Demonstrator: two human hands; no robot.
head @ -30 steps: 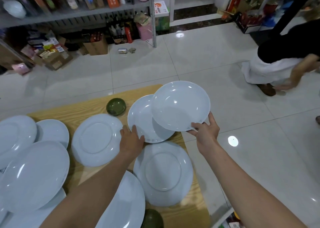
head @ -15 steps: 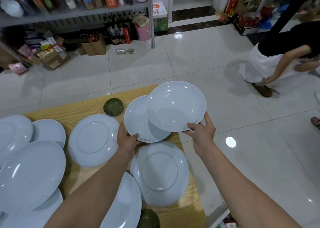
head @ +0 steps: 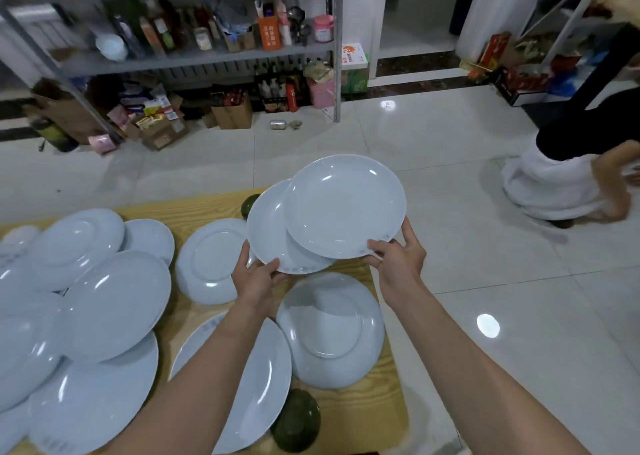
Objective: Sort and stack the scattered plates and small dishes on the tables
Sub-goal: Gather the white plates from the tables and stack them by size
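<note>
Bench: light wood, crowded with crockery. Judged early in the task; no squared stack is visible.

Left heap of large plates: pale blue, overlapping and tilted on one another. Needs restacking.

Three large plates lie singly: inverted plate A, inverted plate B, and an upright plate between the forearms. None gathered.

Two smaller deep plates are in the air over the bench's far right corner. The right grip pinches the near rim of the upper deep plate. The left grip clasps the near rim of the lower deep plate. The upper overlaps the lower; contact cannot be told. Likely the first pair being merged.

Green small dishes: near one, far one partly hidden. Both unsorted.
</note>
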